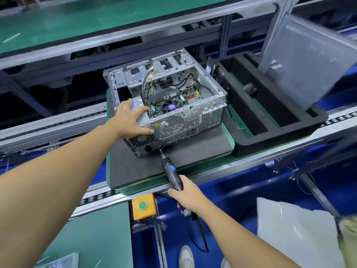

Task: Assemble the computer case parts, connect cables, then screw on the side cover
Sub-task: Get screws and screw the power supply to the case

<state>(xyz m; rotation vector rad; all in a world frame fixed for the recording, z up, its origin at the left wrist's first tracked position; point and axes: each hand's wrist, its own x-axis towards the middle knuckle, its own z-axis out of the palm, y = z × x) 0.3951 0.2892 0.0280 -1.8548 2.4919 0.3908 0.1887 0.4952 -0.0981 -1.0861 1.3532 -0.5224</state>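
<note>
At the rear edge of the case (193, 120), left grip (129, 120) presses spread; right grip (188, 192) clasps the screwdriver (173, 174).

case (193, 120) top open, cables (146, 84) crossing inside

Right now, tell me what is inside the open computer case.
Inside the computer case: a motherboard, coloured and black cables, and a power supply. The left hand covers part of its top.

Yellow button box (149, 212), plastic bag (295, 233)
</note>
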